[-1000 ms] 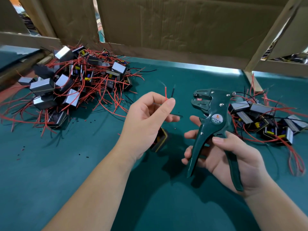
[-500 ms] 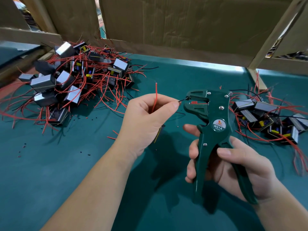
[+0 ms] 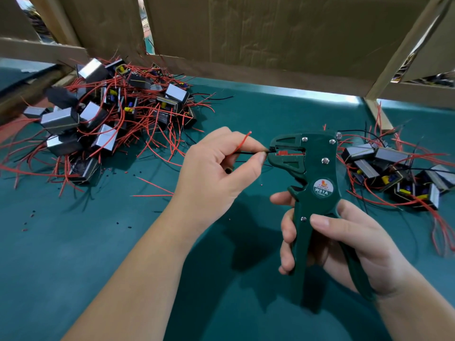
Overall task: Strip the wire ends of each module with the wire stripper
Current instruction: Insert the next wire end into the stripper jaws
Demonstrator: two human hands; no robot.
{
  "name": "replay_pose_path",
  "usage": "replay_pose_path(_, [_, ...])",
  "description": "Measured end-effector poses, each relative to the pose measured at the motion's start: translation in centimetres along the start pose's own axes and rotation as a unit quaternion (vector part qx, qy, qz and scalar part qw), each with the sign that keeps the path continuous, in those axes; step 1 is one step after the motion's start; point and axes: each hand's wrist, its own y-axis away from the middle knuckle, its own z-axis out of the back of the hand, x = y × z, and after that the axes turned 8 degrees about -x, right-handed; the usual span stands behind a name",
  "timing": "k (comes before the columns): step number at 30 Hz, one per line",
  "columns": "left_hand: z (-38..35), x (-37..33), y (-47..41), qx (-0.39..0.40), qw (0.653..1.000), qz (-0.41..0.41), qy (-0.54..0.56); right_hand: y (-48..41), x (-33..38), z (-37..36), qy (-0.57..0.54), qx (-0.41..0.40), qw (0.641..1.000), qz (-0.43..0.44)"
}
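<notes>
1. While your left fingers [image 3: 231,140] and thumb pinch two thin wires, your left hand [image 3: 216,173] is closed tight on them.
2. One is a black wire [image 3: 248,152]. It runs straight to the right from your thumb, and its tip sits inside the mouth of the wire stripper [image 3: 312,173].
3. The other is a red wire [image 3: 242,141]. It pokes up and to the right over your first finger, and its end is free in the air.
4. Your palm hides where the two wires go.
5. Your right fingers [image 3: 288,232] curl round the front handle of the green tool, and your thumb lies across it just under the round sticker. So your right hand [image 3: 344,244] is gripping the tool.
6. You hold the tool standing up, with its head on top and its mouth facing left, toward your other hand.
7. Both hands are up above the green bench [image 3: 73,254], near its middle.
8. Far to your left, a big pile of modules [image 3: 103,119] lies on the bench: little silver boxes in a tangle of red wires.
9. On your right, just past the tool, lies a smaller pile of modules [image 3: 394,173].
10. Tiny black bits [image 3: 129,227] are scattered on the bench in front of the big pile.
11. At the back stands a brown cardboard wall [image 3: 270,33].
</notes>
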Motion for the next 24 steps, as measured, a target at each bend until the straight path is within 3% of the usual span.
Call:
replay_pose_path(17, [0.13, 0.45, 0.06, 0.008, 0.997, -0.015, -0.073, -0.24, -0.29, -0.4, 0.009, -0.035, 0.999, -0.003])
replay_pose_path(24, [-0.3, 0.77, 0.18, 0.013, 0.997, 0.021, -0.073, -0.41, -0.78, -0.97, 0.007, -0.121, 0.993, 0.015])
